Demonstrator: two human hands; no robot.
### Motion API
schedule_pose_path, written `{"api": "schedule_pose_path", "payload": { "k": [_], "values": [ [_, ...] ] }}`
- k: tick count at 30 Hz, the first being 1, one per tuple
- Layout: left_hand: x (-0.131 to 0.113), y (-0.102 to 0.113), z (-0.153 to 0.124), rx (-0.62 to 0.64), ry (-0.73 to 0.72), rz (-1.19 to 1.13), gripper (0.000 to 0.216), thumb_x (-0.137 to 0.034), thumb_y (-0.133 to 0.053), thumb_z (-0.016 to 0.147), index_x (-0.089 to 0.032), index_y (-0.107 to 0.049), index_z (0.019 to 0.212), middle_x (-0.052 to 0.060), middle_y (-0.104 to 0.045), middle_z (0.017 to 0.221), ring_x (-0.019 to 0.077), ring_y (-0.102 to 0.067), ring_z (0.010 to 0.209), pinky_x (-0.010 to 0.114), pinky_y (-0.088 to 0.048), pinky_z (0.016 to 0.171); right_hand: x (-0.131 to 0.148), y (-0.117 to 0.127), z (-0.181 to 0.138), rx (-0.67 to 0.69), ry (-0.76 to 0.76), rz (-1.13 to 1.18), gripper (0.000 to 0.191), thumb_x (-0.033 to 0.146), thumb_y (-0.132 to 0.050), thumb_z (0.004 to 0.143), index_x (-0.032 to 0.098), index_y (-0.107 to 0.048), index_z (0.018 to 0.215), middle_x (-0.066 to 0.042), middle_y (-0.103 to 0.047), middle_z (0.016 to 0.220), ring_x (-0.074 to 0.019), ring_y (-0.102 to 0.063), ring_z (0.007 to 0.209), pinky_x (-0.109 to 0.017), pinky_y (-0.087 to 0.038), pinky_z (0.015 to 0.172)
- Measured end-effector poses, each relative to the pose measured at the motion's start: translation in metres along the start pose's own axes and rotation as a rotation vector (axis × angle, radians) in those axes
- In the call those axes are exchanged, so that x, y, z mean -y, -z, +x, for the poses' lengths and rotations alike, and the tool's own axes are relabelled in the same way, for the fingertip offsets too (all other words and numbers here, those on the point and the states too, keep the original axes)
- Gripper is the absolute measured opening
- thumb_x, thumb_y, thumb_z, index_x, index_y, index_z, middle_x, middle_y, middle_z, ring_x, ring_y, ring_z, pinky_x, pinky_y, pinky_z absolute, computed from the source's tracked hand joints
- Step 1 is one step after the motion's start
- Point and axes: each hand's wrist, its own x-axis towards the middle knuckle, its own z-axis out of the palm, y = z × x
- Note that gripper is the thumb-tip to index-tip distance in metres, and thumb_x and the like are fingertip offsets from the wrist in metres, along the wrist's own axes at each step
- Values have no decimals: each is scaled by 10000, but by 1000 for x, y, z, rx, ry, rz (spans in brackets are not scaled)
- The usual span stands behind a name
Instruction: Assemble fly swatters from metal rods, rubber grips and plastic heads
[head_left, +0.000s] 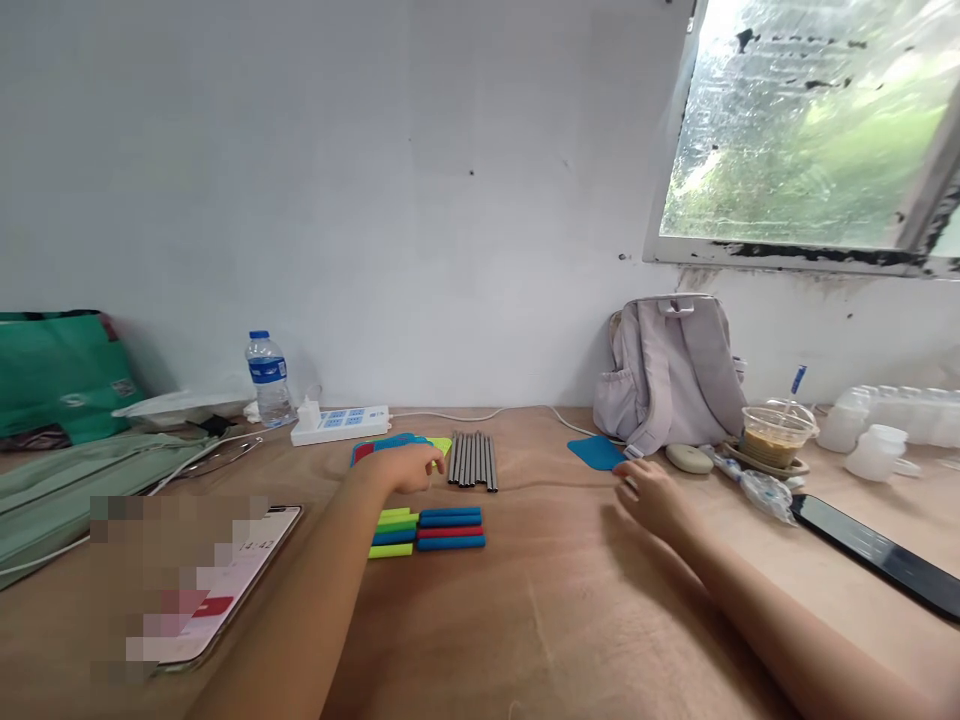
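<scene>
My left hand [409, 468] is over a group of flat blue, red and yellow-green sheets [390, 441], its fingers loosely bent and apart, with nothing visible in them. Just right of its fingertips lies a row of thin grey metal tubes [472, 460]. Nearer to me are two columns of coloured foam tubes [450, 530] in yellow, green, blue and red, partly behind my left wrist. My right hand [649, 492] is farther right, with curled fingers at the edge of a flat blue sheet [596, 452]; the fingertips seem closed on its corner.
A phone [240, 590] lies at left, near a power strip [341, 424] and a water bottle [268, 378]. A grey backpack [679, 370] leans on the wall. At right are a drink cup [776, 435], white bottles [877, 452] and a black slab [877, 550].
</scene>
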Motion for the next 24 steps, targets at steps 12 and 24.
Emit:
{"api": "schedule_pose_path", "payload": {
  "k": [12,24],
  "values": [
    [-33,-14,5,196,-66,27,300,-311,-722,483,-218,-660,761,17,-661,809,167,-586,666,210,-394,471,136,-66,20,109,318,343,306,82,-470,705,172,-492,996,-81,-525,999,-191,-534,873,-296,-426,754],
    [-54,-19,3,265,-73,67,272,-183,-661,527,-228,-700,792,29,-684,781,158,-571,579,218,-396,450,126,-80,37,166,304,263,188,153,-504,729,190,-519,913,-35,-484,909,-148,-499,775,-248,-368,687]
  ]
}}
